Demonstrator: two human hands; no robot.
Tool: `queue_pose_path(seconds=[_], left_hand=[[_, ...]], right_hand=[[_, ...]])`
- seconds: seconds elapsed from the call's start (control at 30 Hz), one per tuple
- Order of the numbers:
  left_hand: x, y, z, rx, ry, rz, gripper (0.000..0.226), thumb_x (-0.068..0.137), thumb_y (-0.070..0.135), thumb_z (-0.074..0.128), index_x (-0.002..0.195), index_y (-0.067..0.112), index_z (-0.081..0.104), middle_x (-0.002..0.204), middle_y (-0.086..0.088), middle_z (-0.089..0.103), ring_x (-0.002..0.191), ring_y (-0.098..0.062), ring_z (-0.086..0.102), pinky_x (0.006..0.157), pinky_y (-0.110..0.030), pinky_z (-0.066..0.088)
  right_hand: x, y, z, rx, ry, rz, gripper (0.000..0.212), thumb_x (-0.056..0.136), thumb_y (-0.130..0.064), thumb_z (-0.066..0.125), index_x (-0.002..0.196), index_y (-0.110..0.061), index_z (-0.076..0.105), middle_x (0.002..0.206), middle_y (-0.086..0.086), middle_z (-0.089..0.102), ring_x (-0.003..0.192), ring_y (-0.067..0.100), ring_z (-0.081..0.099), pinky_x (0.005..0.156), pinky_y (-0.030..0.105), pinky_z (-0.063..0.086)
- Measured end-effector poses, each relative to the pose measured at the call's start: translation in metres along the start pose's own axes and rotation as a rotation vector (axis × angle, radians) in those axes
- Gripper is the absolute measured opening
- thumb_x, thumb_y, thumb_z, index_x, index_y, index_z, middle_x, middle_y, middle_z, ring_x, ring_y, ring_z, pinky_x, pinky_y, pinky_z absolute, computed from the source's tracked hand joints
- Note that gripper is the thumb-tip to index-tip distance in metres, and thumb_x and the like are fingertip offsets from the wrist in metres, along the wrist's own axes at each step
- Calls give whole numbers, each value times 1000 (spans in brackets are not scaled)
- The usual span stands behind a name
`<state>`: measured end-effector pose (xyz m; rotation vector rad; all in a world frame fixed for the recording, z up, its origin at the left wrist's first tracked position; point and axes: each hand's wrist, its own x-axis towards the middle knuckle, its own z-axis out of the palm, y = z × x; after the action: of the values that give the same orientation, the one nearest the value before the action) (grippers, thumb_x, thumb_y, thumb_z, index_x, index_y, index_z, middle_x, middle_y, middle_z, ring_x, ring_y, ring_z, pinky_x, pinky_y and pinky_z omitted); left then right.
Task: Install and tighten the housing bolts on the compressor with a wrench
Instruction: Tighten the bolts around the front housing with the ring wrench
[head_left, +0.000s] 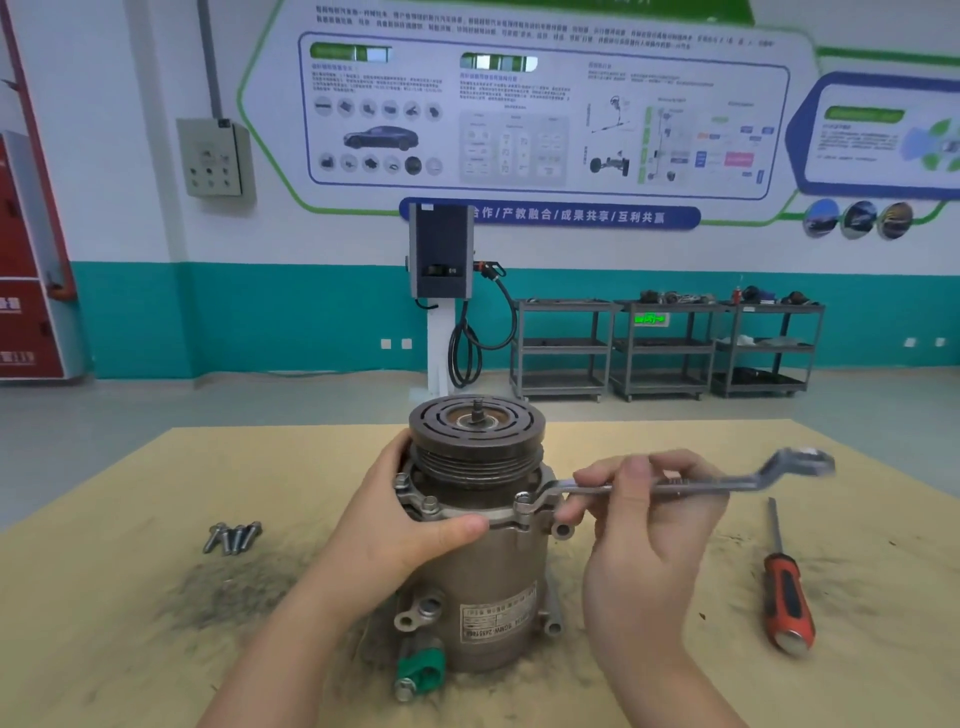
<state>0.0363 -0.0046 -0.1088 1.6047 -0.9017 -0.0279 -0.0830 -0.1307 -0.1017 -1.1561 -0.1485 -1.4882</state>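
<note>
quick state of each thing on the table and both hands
compressor: upright, pulley on top
wrench: ring end on a housing bolt
left hand: grips the compressor
right hand: pinches the wrench shank
loose bolts: lying bunched, left
screwdriver: lying flat, right

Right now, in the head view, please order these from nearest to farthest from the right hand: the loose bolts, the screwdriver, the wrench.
1. wrench: held in the right hand.
2. screwdriver: on the table, to its right.
3. loose bolts: on the table, far left, beyond the compressor.
</note>
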Motion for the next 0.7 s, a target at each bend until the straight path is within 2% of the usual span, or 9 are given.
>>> queue_pose_path(seconds=[0.07,0.13,0.2,0.27,0.4,0.5,0.57,0.63,0.7], left_hand=[[-3,1,9,35,79,0,83,39,61,87,108,72,45,115,32,63,108,7,60,84,-12,51],[-6,2,21,104,182,-8,96,39,64,85,123,61,41,123,24,60,117,-1,57,98,-30,51],[-9,5,34,182,262,-25,111,39,71,81,137,44,37,129,13,58,123,-12,54,102,-42,48],[-11,12,48,239,329,-24,114,44,76,68,144,31,36,129,4,58,123,-21,53,103,-44,46],[-14,20,63,305,444,0,105,54,64,41,147,16,37,132,-9,55,124,-27,42,102,-35,33],[-16,16,59,265,395,9,118,47,79,53,148,22,33,135,-2,50,128,-22,40,103,-33,33],[-18,10,55,267,341,12,123,43,89,62,148,36,25,137,14,42,130,-8,34,106,-35,36],[-17,6,51,246,333,13,118,44,79,70,145,42,23,137,19,41,130,-3,33,109,-37,37],[-14,2,45,178,304,-21,119,44,71,76,146,43,22,140,15,42,133,-7,38,111,-42,39]], right_hand=[[-8,4,-1,-143,-58,-241,17,100,-25,47,96,-41,48,74,2,58,52,15,58,59,23,50],[-11,5,-3,-317,-186,-401,9,100,-36,48,94,-36,55,77,-2,54,65,10,57,66,17,47],[-12,11,-6,-441,-237,-473,15,99,-35,53,93,-24,61,83,-5,54,77,2,56,71,11,45],[-13,14,-6,-454,-270,-429,4,91,-26,65,93,-23,66,87,-10,56,81,3,59,70,17,48],[-13,18,-5,-466,-321,-363,16,79,-17,76,92,-24,71,92,-12,61,82,8,64,71,28,53],[-6,8,-7,-434,-354,-385,15,86,-18,69,99,-26,68,95,-10,64,86,10,65,71,31,56],[2,-2,-7,-377,-286,-334,17,93,-27,59,105,-38,63,93,-15,65,83,2,65,71,18,53],[12,-7,-9,-249,-138,-222,24,96,-25,51,108,-46,54,85,-11,67,68,3,63,65,13,50],[22,-7,-13,-122,-10,-79,25,100,-15,45,112,-36,46,75,0,66,56,11,58,61,19,50]])
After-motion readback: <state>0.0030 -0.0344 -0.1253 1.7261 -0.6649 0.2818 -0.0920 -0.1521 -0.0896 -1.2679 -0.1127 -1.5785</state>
